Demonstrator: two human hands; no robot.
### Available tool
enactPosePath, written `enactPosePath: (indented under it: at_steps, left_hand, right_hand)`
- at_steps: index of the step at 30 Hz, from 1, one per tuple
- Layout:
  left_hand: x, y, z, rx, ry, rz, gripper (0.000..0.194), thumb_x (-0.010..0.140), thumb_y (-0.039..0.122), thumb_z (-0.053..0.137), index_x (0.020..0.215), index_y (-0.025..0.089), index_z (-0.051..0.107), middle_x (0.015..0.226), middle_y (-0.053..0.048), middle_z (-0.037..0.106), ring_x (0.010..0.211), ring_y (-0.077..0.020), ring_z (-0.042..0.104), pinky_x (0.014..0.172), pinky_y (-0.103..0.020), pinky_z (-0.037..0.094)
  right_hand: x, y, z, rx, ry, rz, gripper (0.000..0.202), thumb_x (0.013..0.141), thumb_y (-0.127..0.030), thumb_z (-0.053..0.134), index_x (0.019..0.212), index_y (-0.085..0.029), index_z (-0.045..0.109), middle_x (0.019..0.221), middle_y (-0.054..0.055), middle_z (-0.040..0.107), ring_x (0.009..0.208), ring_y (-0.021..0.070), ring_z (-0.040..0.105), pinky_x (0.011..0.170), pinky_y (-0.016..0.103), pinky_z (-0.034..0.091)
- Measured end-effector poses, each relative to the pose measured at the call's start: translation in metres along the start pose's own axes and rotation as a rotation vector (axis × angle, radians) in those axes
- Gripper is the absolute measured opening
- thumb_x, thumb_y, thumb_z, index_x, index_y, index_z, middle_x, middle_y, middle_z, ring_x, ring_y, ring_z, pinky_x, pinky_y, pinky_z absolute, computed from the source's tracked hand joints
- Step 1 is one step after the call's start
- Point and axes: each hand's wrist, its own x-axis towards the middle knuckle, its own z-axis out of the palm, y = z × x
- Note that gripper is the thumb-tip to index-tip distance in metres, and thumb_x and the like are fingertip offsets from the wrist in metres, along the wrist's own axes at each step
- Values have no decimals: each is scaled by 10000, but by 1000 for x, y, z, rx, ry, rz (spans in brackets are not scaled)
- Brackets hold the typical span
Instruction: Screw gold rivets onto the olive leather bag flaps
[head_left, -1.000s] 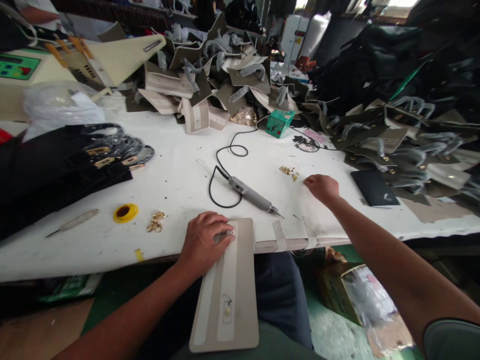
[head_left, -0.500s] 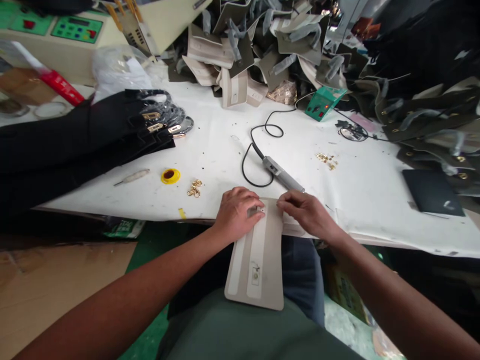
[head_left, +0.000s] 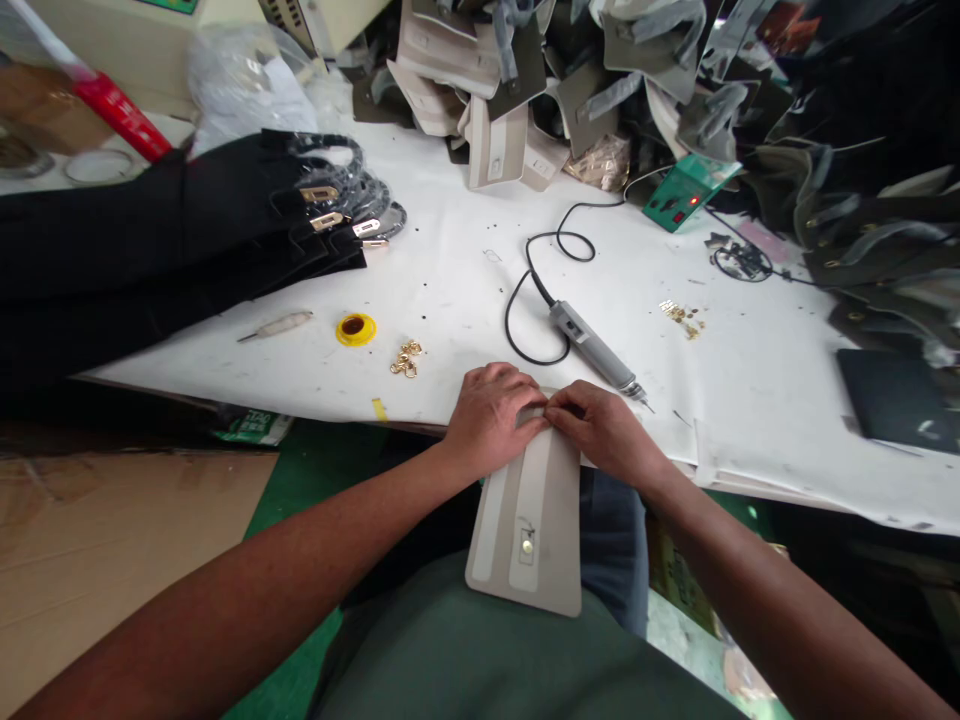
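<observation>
A beige bag panel with pale strips slants from the table's front edge down towards my lap. Near its lower end sits a small round gold-coloured fastener in a marked rectangle. My left hand is closed around the panel's upper part, thumb on the near face. Fingertips of my right hand are pinched together against the panel right beside the left fingertips; whatever is between them is hidden. Just beyond the right hand lies a grey electric screwdriver, its thin bit pointing to the lower right.
A black cord joins the screwdriver to a green control box. Small gold rings, a yellow round holder, an awl and gold hardware lie on the white table. Black bag pieces lie left; beige panels are heaped behind.
My right hand has moved in to the left, and its fingertips now meet those of my left hand at the panel's upper end. The whole view has shifted slightly.
</observation>
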Motion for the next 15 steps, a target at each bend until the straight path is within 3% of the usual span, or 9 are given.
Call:
enactPosePath:
  at_steps: [7,15]
  left_hand:
    - [-1,0,-1,6,-8,0,192,904,392,729,1040,256,727,1196,-18,738,1229,-276,545,1022,-488,400]
    - [-1,0,0,5,-7,4,202,895,385,740,1047,253,719,1202,-4,736,1242,-276,536,1034,-482,388]
  right_hand:
    - [4,-7,-3,7,-28,151,129,862,-274,622,785,-210,703,785,-1,700,743,172,614,685,292,425]
    - [7,-3,-5,119,-91,241,159,837,-338,654,764,-202,689,686,-16,649,649,148,550,584,268,392]
